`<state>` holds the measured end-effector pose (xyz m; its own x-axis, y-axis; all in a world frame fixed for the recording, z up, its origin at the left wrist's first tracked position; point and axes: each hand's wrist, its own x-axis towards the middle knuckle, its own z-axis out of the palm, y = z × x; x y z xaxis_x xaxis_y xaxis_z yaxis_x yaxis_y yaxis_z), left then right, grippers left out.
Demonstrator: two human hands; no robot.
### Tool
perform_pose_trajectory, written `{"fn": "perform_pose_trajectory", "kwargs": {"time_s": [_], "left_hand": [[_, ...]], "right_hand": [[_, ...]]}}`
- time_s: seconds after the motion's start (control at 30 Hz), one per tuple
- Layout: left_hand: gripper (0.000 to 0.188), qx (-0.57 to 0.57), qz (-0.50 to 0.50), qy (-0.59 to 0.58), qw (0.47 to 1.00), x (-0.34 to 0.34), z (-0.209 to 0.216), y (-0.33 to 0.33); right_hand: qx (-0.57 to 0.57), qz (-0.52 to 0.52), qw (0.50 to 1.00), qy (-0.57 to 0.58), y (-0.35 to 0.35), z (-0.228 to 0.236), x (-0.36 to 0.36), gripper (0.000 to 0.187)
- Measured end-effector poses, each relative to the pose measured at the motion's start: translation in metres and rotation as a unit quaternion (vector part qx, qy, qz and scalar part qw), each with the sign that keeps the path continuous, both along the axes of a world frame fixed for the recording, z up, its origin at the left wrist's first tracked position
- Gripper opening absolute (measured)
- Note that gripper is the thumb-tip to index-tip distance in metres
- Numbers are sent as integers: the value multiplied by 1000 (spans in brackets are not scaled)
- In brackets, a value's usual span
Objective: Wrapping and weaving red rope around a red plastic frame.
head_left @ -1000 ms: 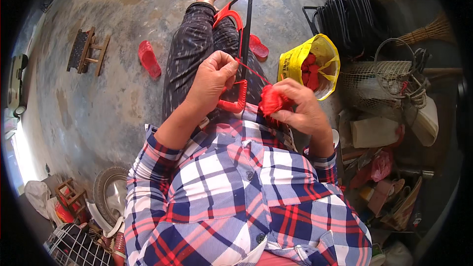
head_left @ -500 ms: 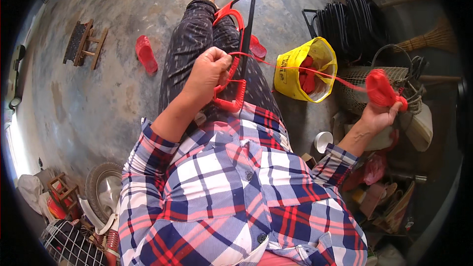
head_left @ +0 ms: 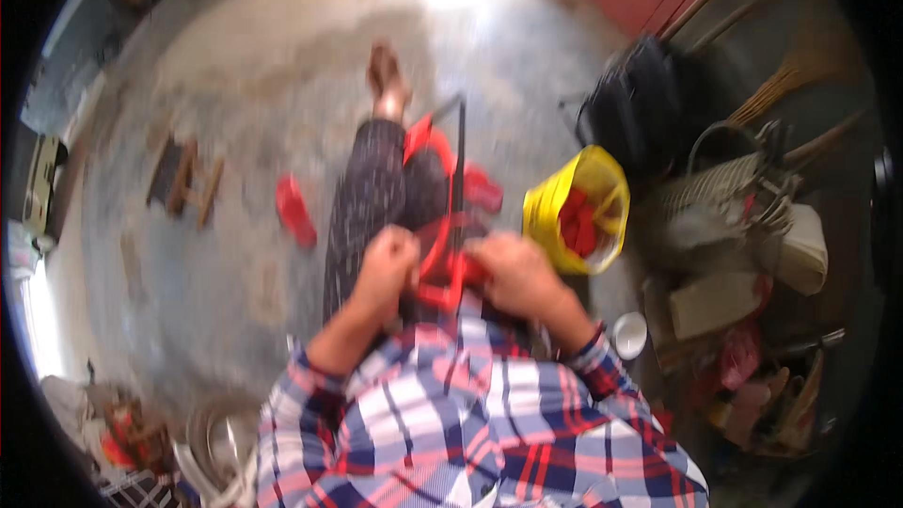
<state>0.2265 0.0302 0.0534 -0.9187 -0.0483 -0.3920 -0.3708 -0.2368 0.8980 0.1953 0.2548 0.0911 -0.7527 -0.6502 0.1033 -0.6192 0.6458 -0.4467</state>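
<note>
Across my lap stands a black metal frame (head_left: 460, 155), partly wrapped in red strip (head_left: 435, 293) at its near end. My left hand (head_left: 388, 268) is closed just left of the wrapped part; what its fingers hold is hidden and blurred. My right hand (head_left: 517, 275) is closed at the frame's right side. Under its fingers shows some of the bundle of red strip (head_left: 473, 270), mostly hidden by the hand and smeared by motion. More red material (head_left: 579, 226) lies inside a yellow bucket-shaped bag (head_left: 548, 226) to the right.
Several black frames (head_left: 640, 99) lean together behind the yellow bag. A wire basket (head_left: 715, 183) and a white cup (head_left: 629, 335) are at right. On the floor at left are a small wooden stool (head_left: 183, 183) and a red slipper (head_left: 296, 211); another slipper (head_left: 483, 190) lies beyond the frame.
My right hand has swung in from the far right to the frame, bringing the red bundle with it. The long stretched strip no longer shows. The view has tilted up.
</note>
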Motion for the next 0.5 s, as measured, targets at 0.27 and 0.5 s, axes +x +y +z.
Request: {"fn": "perform_pose_trajectory", "kwargs": {"time_s": [0.27,0.5], "left_hand": [[14,-29,-81,-27,996,4,1,3],[20,-47,-119,-52,990,5,5,5]], "right_hand": [[-69,-18,988,-135,-5,7,-3,53],[-95,-47,986,-125,-16,-7,0,58]]}}
